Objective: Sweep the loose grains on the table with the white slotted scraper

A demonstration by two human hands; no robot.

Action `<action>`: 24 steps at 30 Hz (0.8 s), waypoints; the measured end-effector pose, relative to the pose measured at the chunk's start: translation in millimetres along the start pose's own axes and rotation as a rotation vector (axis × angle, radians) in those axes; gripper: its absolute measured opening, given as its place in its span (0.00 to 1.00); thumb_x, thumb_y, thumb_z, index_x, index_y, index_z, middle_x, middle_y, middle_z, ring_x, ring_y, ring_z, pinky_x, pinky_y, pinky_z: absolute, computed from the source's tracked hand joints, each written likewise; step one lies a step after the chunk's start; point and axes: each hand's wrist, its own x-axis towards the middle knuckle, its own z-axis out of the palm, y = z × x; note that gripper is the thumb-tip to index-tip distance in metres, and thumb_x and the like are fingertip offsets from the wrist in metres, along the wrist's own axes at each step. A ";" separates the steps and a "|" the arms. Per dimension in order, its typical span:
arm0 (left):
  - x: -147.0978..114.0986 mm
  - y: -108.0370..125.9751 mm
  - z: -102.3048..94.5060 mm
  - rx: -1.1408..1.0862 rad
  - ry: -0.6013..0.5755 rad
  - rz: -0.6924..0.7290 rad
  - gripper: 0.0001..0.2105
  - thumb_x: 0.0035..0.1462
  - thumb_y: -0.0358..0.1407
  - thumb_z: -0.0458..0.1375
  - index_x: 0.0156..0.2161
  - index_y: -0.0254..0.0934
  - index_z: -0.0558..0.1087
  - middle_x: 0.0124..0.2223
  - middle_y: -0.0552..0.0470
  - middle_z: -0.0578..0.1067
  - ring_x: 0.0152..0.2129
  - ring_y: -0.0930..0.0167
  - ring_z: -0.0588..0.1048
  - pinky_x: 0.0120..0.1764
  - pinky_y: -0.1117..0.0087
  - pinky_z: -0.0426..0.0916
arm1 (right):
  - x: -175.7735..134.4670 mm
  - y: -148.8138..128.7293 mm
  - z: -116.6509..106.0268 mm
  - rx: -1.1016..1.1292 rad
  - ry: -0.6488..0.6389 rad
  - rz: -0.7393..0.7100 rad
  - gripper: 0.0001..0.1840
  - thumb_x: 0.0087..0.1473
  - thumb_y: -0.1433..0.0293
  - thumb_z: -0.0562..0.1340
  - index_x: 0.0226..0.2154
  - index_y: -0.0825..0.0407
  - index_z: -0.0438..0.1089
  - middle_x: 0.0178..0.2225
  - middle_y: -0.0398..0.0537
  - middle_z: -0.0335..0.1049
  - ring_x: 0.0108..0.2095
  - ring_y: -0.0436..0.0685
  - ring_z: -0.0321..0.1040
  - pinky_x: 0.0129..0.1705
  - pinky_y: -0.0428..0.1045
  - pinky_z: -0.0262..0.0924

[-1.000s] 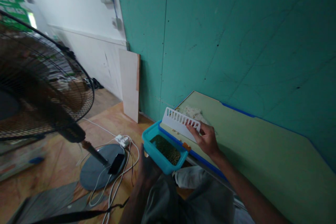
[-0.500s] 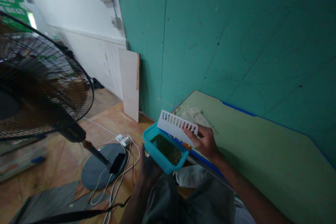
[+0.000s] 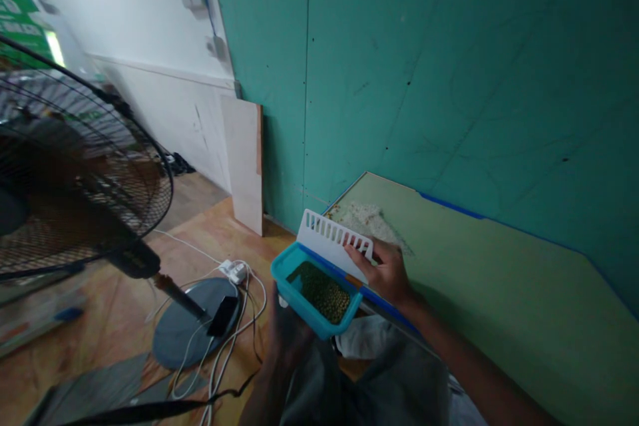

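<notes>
My left hand (image 3: 289,323) grips a turquoise plastic tub (image 3: 305,306) from its near left side, just below the table's edge. Inside the tub lie dark green beans (image 3: 312,278) and, toward its right end, yellowish beans (image 3: 339,303). A white plastic plate with a row of slots (image 3: 319,236) is pinched in my right hand (image 3: 389,273), tilted along the table edge right above the tub's far rim. Behind the plate, a heap of whitish grains (image 3: 367,219) is spread on the green tabletop (image 3: 479,279), a few yellowish bits at its left.
A standing fan (image 3: 74,166) is at the left, its round base (image 3: 190,319) bearing a dark phone (image 3: 223,316). White cables and a power strip (image 3: 234,271) lie on the floor. A board (image 3: 243,166) leans against the teal wall (image 3: 379,66) behind the table.
Yellowish beans that lay along the table's blue edge by the plate no longer show there, and more appear in the tub. The plate and tub shifted only slightly.
</notes>
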 end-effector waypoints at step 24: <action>8.1 16.7 -11.5 -0.032 -0.567 -0.156 0.44 0.76 0.64 0.36 0.71 0.33 0.75 0.69 0.38 0.79 0.73 0.57 0.70 0.79 0.53 0.48 | 1.2 15.9 -6.1 -0.057 0.087 0.079 0.13 0.66 0.61 0.69 0.31 0.48 0.74 0.24 0.39 0.75 0.20 0.52 0.68 0.25 0.45 0.63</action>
